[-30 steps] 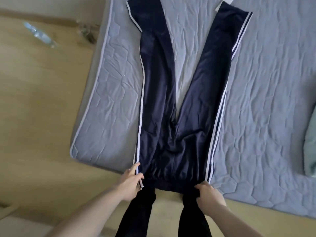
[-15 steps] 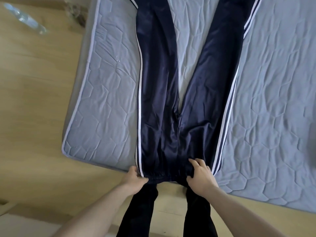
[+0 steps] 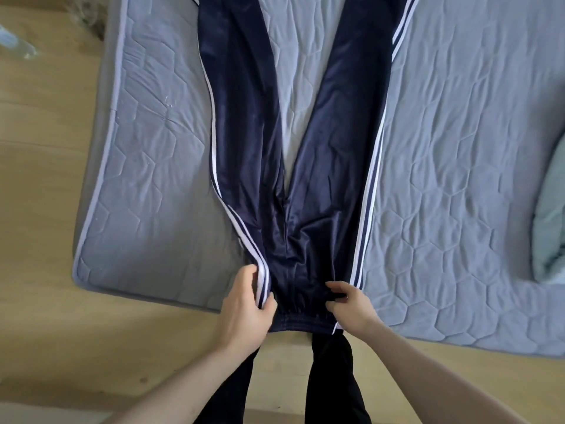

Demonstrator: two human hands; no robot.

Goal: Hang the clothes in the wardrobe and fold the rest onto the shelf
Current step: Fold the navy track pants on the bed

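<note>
In the head view, navy track pants (image 3: 305,185) with white side stripes lie flat on a grey quilted mattress (image 3: 458,148), the two legs spread apart in a V that runs away from the person and out past the top edge of the picture. The waistband (image 3: 302,321) sits at the mattress's near edge, hanging just over it above the wooden floor (image 3: 46,209). The left hand (image 3: 247,307) grips the pants at the left corner of the waist, thumb and fingers curled round the striped side seam, which is bunched up between them. The right hand (image 3: 350,304) pinches a fold of the dark fabric at the right side of the waist, just inside the right stripe, fingers curled onto the cloth. Both forearms come in from the bottom of the picture, and below the waistband the person's own legs in black trousers (image 3: 333,381) stand on the floor. At the right edge a pale green cloth (image 3: 550,228) lies on the mattress, well apart from the pants. At the far left, on the floor, something clear and blurred shows; I cannot tell what it is.
</note>
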